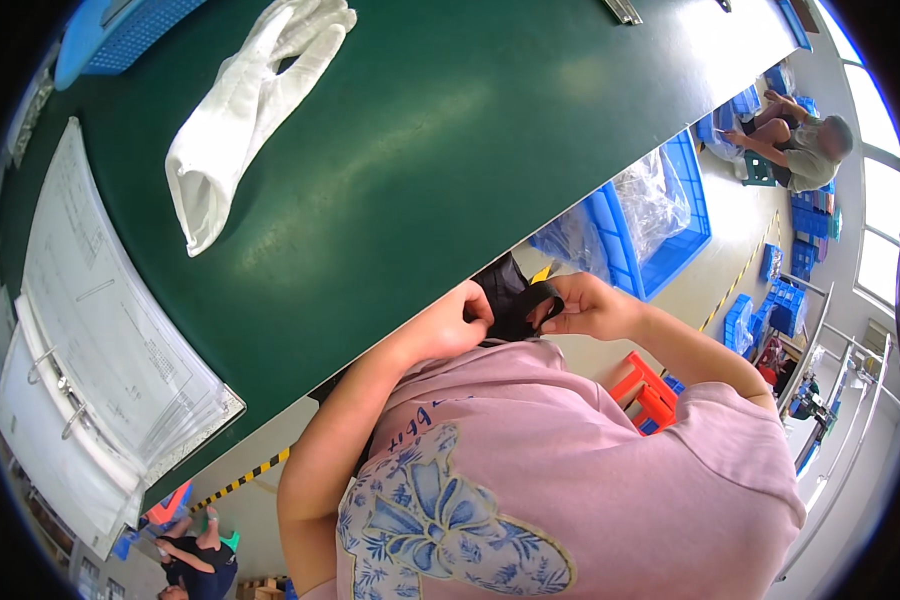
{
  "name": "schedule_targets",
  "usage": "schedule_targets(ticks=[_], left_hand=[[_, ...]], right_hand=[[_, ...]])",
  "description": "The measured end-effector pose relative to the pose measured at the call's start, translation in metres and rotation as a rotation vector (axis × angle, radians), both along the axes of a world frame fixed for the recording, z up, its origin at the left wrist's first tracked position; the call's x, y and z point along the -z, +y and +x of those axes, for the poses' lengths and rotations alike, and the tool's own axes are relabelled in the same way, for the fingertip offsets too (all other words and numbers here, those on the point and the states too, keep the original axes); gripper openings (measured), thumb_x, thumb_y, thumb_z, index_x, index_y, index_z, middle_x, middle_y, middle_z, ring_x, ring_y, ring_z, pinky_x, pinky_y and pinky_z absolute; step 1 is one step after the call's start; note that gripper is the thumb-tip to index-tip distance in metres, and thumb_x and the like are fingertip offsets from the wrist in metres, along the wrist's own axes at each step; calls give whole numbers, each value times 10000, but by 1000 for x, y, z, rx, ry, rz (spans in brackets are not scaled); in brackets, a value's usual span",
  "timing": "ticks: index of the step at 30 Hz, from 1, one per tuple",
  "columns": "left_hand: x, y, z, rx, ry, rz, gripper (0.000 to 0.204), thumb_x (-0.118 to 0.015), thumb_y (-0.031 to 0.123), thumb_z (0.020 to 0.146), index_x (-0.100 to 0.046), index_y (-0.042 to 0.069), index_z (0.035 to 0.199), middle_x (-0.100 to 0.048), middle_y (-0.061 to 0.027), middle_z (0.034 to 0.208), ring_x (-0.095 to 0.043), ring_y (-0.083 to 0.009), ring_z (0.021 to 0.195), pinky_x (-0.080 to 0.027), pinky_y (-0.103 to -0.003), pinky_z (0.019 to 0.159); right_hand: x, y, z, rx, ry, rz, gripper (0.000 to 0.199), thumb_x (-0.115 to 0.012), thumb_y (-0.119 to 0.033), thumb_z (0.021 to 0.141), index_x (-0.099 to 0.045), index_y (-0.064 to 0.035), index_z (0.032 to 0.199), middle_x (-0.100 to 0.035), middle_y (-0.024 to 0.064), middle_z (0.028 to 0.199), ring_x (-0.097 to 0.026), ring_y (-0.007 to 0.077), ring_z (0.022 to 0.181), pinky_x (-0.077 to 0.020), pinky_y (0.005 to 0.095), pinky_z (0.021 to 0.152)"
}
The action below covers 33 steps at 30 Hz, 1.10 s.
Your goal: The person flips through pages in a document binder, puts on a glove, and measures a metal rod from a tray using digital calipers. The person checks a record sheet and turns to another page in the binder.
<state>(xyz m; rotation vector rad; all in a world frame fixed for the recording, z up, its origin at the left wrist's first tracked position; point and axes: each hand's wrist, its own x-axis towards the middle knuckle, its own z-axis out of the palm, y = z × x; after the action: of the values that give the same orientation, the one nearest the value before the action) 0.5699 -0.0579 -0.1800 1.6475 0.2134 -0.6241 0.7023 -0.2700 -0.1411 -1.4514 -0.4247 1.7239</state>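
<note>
Black strap is pinched by right hand, bent into a loop at waist, beside edge of green desk; left hand is curled close by, any hold cannot be told; ring binder is laid open at left

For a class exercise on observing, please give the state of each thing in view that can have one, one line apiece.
White glove, off the hand, cuff gaping
Ring binder, lying open
Large blue crate, open-topped, clear plastic inside
Black strap, bent into a loop
Right hand, closed on black strap
Left hand, curled; whether it grips anything is unclear
</note>
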Motion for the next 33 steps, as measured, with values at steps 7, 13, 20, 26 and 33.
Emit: schedule_targets(ticks=[7, 13, 20, 26, 33], left_hand=[[-21, 0, 21, 210, 201, 58, 195, -746, 247, 684, -740, 72, 770, -654, -107, 840, -615, -251, 887, -478, -349, 844], [-14, 0, 15, 223, 79, 109, 289, -788, 289, 667, -744, 93, 876, -641, -124, 1016, -526, -293, 1085, -376, -365, 997], [-17, -3, 11, 189, 46, 106, 273, -803, 251, 655, -714, 83, 850, -598, -120, 1054, -500, -295, 1100, -363, -372, 1005], [-20, -5, 11, 239, 65, 134, 243, -776, 240, 688, -705, 67, 843, -586, -118, 1062, -468, -285, 1144, -369, -353, 997], [-10, -7, 5, 215, 163, 44, 236, -686, 296, 774, -708, 94, 894, -502, -93, 1239, -352, -259, 1253, -214, -417, 1057]], right_hand=[[-4, 1, 1, -24, -15, -42, 233, -585, 36, 890, -563, 40, 1122, -644, 84, 1025, -584, 131, 1017, -473, 290, 884], [-5, 0, -3, -17, 5, -77, 256, -595, 22, 889, -566, 26, 1144, -644, 61, 1007, -580, 105, 982, -470, 272, 868], [-12, 5, 0, -97, -48, -28, 267, -600, 15, 887, -568, 21, 1152, -648, 54, 983, -580, 94, 955, -468, 268, 860], [-10, 5, -1, -136, -114, 49, 249, -617, -2, 878, -585, 22, 1124, -657, 66, 990, -591, 112, 965, -477, 286, 865], [-8, 3, -1, -126, -164, 81, 218, -623, -9, 873, -600, 23, 1088, -668, 80, 984, -612, 138, 964, -483, 305, 879]])
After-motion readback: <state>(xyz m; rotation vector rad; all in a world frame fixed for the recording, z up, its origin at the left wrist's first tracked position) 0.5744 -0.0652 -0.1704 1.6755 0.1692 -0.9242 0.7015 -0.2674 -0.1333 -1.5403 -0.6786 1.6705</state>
